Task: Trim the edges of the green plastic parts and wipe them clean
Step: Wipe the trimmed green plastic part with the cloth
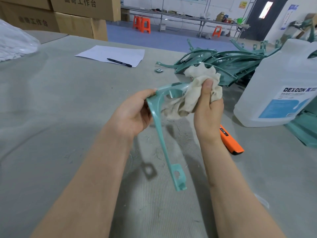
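A green plastic part (pixel 160 127), a long curved strip with a holed mounting tab at its lower end, is held in the air above the counter (pixel 60 100) as a worker wipes it down at a factory bench. The left hand (pixel 135 112) grips the part at its upper corner, fingers curled round the edge, while the right hand (pixel 208 110) pinches a bunched off-white cloth (pixel 193 93) against the part's top arm, thumb pressed on the fabric. The wipe would likely go best with the left hand's hold firm near the corner, so the thin strip does not flex, and with the cloth drawn along each face and into the recess by the opening, where shavings could lodge. Fine trimmings lie scattered on the counter beneath the hands. An orange utility knife (pixel 230 140) rests just beside the right wrist, a large jug labelled DEXCON (pixel 281 86) stands to the right, and a heap of further green parts (pixel 223 60) waits beyond the cloth. A sheet of paper (pixel 111 54) with a black pen (pixel 119 62) lies farther back.
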Motion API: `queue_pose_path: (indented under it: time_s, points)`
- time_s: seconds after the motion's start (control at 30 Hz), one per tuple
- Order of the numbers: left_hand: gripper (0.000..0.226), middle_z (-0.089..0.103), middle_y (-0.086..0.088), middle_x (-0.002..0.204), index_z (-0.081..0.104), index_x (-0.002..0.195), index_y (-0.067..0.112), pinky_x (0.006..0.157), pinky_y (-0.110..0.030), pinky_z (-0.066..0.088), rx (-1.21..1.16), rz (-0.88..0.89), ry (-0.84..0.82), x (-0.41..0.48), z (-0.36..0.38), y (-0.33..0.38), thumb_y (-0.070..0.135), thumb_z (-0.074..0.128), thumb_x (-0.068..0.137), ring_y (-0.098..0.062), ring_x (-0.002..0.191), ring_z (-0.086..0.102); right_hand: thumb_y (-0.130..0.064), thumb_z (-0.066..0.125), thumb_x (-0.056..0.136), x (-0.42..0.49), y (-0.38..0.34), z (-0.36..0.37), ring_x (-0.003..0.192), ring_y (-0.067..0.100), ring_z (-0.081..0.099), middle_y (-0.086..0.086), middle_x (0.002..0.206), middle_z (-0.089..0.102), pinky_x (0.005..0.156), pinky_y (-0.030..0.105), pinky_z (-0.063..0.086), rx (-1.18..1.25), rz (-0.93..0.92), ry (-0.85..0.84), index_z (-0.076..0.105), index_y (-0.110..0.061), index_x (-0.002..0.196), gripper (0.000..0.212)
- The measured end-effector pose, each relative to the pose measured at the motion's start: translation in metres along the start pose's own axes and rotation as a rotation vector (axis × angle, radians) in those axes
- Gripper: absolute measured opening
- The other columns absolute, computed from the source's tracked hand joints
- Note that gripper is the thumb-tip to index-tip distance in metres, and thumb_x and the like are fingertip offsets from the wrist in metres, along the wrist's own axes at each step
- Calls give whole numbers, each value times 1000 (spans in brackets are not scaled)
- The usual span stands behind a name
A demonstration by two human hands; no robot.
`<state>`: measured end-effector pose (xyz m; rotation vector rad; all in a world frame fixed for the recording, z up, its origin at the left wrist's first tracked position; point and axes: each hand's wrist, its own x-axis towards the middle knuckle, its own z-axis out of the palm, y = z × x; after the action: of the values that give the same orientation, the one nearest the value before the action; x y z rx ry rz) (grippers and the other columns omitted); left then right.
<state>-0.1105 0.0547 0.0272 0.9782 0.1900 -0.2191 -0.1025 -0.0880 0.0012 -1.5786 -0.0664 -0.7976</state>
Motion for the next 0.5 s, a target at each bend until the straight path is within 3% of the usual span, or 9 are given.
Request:
queue_pose_path:
  time_s: [0.1,0.17,0.23,0.33,0.4,0.5]
  points:
    - [11,69,-2,69,64,93,8,55,-20,56,41,78,-35,2,0,-1,14,55,96,-8,54,65,-39,42,103,6,-6,-2,101,6,64,-9,99,69,96,30,50,139,178,103,64,-25,99,26]
    - [10,70,0,76,65,94,11,56,-21,56,104,151,-17,5,-1,-2,15,57,95,-7,60,66,-46,43,101,12,-8,-5,108,11,63,-11,105,68,100,37,50,242,363,157,61,-31,100,23]
    - [10,70,3,72,65,88,14,52,-19,52,179,224,30,7,-2,-4,16,58,95,-5,58,65,-49,42,100,14,-10,-9,107,16,66,-4,111,69,90,38,56,349,530,99,60,-25,109,31]
    - [9,72,4,75,66,88,16,57,-20,53,276,295,60,7,-2,-7,17,59,95,-6,65,68,-39,47,101,10,-16,-4,81,13,71,-1,93,74,68,29,59,502,697,-109,62,-16,105,28]
    - [9,72,3,77,66,89,16,59,-22,53,329,310,45,7,-1,-8,18,59,95,-7,67,69,-27,50,101,6,-19,2,76,14,69,2,87,73,69,29,58,524,701,-177,62,-12,106,20]
    - [12,71,3,74,66,87,14,58,-21,53,368,276,-13,4,1,-8,18,58,95,-6,64,67,-21,49,102,5,-21,4,78,17,67,1,82,70,78,33,57,475,581,-99,61,-14,94,17]
